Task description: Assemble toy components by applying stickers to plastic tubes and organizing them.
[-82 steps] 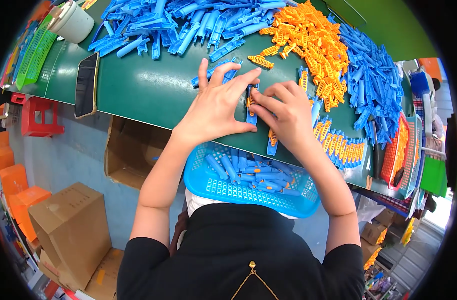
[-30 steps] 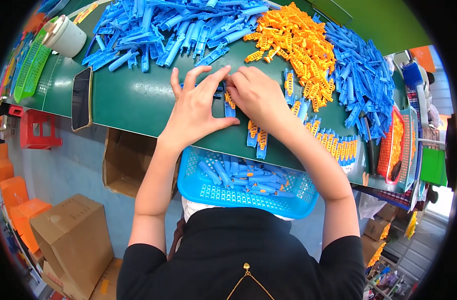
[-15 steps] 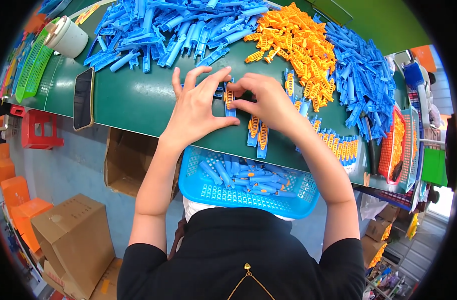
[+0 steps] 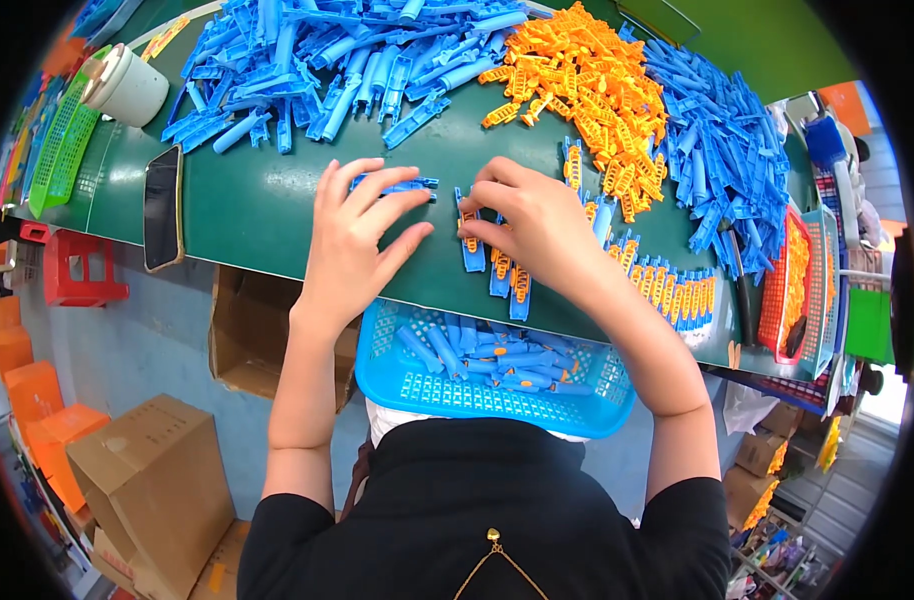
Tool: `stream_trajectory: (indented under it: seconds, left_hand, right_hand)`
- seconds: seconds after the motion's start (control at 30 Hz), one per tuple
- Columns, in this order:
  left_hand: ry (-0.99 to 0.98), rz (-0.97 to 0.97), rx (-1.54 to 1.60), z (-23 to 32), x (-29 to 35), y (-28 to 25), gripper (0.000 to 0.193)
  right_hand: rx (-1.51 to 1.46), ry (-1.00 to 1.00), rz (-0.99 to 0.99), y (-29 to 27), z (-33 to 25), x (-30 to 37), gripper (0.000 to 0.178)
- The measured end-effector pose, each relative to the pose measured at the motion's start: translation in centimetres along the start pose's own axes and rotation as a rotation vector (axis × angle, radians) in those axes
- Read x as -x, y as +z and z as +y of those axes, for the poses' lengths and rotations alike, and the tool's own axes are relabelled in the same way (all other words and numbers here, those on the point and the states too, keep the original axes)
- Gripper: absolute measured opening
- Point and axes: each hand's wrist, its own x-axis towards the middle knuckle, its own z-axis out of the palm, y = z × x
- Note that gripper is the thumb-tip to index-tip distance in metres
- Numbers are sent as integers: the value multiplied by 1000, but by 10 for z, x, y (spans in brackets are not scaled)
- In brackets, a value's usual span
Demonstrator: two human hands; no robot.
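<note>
My right hand (image 4: 532, 225) pinches a blue half-shell with an orange ladder-like insert (image 4: 472, 258) between thumb and fingers, low over the green tabletop. Just right of it, further filled half-shells (image 4: 519, 290) lie side by side near the front edge. My left hand (image 4: 362, 235) is to the left, its fingers curved and its thumb apart. Under those fingers lies a blue half-shell (image 4: 412, 185), partly hidden by them; no grip on it shows.
Blue shells (image 4: 327, 60) and orange inserts (image 4: 587, 90) are heaped at the back, with more blue shells (image 4: 722, 150) right. A row of filled shells (image 4: 677, 295) curves along the right. A blue basket (image 4: 417, 385) sits below the edge. A phone (image 4: 163, 210) and white tub (image 4: 132, 90) stand left.
My left hand has drawn back left from the filled half-shell to the blue one. My right hand still holds the filled piece, now slightly lower and more tilted.
</note>
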Motion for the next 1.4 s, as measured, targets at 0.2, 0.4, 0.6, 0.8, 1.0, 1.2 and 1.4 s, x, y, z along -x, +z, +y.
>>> stream_trajectory:
  seconds: [0.2, 0.4, 0.6, 0.8, 1.0, 1.2, 1.4]
  left_hand:
    - [-56, 105, -127, -6, 1, -1, 24]
    - [-37, 102, -142, 0, -4, 11, 21]
    - [-275, 48, 183, 23, -8, 13, 24]
    - [-216, 60, 248, -1, -12, -4, 24]
    - [-116, -179, 245, -13, -10, -16, 72]
    - [-81, -203, 176, -11, -17, 2, 86]
    - [-60, -92, 156, -12, -16, 11, 85]
  right_hand:
    - [167, -42, 241, -17, 51, -27, 18]
    - [170, -173, 268, 6, 70, -59, 23]
    - [-155, 171, 169, 3, 59, -51, 17]
    - [76, 68, 249, 1, 58, -45, 16]
    - [150, 86, 230, 2, 53, -52, 16]
    - [66, 1, 157, -2, 60, -57, 14]
    - [41, 183, 103, -8, 53, -61, 17]
